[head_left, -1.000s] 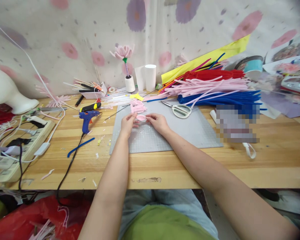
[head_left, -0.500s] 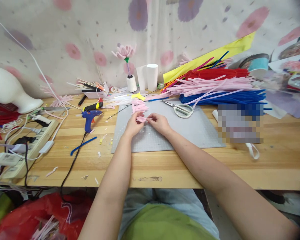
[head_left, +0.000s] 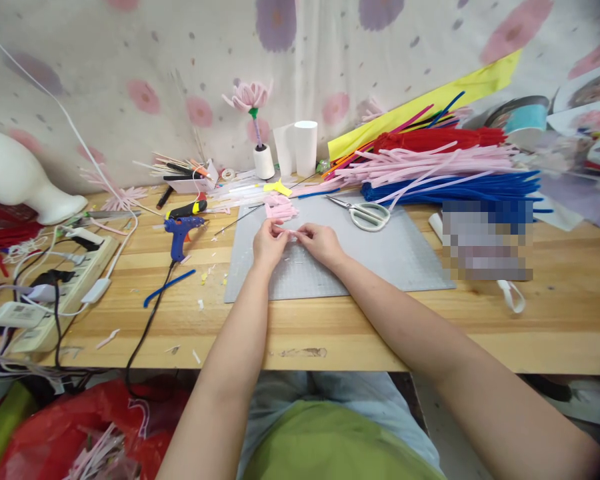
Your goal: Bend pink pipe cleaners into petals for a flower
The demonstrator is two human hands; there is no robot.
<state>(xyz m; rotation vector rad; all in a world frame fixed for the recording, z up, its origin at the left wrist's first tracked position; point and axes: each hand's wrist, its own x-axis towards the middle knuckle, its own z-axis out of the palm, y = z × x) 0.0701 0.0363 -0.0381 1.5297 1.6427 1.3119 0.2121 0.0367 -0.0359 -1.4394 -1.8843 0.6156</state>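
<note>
Over the grey cutting mat (head_left: 380, 267), my left hand (head_left: 270, 245) and my right hand (head_left: 323, 243) meet fingertip to fingertip. Both pinch a short pink pipe cleaner (head_left: 291, 232), mostly hidden by the fingers. Just beyond them lies a small pile of pink pipe cleaner pieces (head_left: 280, 207). Scissors (head_left: 365, 215) with pale handles rest on the mat to the right of my hands. At the back, a pink pipe cleaner flower (head_left: 250, 100) stands upright in a white holder (head_left: 263, 163).
Left of the mat lie a blue glue gun (head_left: 179, 233), its black cord and a blue pipe cleaner (head_left: 170, 288). Bundles of pink (head_left: 430, 165), red and blue pipe cleaners fill the back right. A power strip (head_left: 70, 293) with tangled cables sits far left.
The pink pipe cleaner showed as a loop at my left fingers; now only a small bit shows between the fingertips. My hands have drawn slightly closer, and the view has shifted a little.
</note>
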